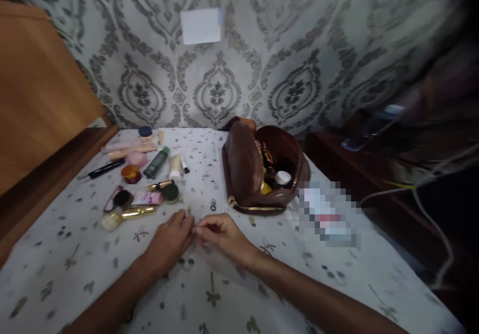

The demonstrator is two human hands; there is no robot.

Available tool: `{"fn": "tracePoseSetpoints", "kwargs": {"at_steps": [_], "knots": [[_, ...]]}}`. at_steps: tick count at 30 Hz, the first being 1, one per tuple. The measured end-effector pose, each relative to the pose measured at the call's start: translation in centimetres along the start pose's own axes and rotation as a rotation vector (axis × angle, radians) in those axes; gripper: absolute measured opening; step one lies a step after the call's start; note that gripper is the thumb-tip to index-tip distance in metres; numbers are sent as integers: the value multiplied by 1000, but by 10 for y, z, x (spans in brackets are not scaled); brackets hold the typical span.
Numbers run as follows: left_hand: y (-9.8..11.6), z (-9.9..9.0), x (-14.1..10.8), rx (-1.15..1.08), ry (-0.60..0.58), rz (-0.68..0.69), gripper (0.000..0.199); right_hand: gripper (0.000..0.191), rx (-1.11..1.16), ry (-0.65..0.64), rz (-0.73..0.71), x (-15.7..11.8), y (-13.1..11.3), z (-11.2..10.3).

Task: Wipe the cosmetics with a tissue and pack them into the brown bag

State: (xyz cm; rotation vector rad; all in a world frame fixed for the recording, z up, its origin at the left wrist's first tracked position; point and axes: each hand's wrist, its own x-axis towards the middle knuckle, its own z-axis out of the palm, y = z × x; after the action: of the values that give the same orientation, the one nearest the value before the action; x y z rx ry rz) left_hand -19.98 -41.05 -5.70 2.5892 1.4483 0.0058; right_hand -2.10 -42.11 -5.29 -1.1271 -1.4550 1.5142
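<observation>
My left hand [170,237] and my right hand [224,237] meet over the patterned white cloth [213,294], fingertips almost touching. The fingers of both are bent and pinched together. Whatever lies between them is too small and blurred to name; a faint see-through sheen shows under the right wrist. Beyond the right hand stands an unzipped brown bag [243,169] with a white-lidded jar [283,177] and other small items inside. Closest to the left hand are a dark green-lidded jar [170,193] and a shiny gold tube [138,212].
Several cosmetics lie at the left, among them a green bottle [157,162], a pink sponge [136,159] and a black pen-like item [107,168]. A pixelated item [329,217] lies right of the bag. Patterned wallpaper [217,84] rises behind; a white cable [430,219] hangs at the right.
</observation>
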Motion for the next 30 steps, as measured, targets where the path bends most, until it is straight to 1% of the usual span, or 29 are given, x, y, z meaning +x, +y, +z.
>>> {"fn": "tracePoseSetpoints", "kwargs": {"at_steps": [2,4,6,8,9,12,14,17,20,23,30], "knots": [[-10,4,1,-122,85,20,17,27,188,56,45,11,-3,12],[-20,8,3,-217,155,36,17,31,285,126,32,20,-2,21],[-27,8,4,-250,179,44,20,33,310,196,5,27,2,26],[-31,6,5,-246,172,52,25,34,271,253,-26,29,8,28],[-32,5,5,-246,170,64,28,34,235,260,-45,30,11,28],[-33,2,6,-269,187,116,36,36,129,200,-93,28,18,26],[-34,3,6,-283,212,139,42,37,98,159,-102,28,19,24],[-34,5,6,-282,263,135,48,41,84,142,-116,29,20,22],[-35,4,6,-276,288,101,53,46,60,141,-152,29,21,21],[-36,2,6,-283,316,59,53,48,32,142,-170,29,22,21],[-45,-4,6,-298,463,-4,46,46,-4,131,-164,30,26,20]]}}
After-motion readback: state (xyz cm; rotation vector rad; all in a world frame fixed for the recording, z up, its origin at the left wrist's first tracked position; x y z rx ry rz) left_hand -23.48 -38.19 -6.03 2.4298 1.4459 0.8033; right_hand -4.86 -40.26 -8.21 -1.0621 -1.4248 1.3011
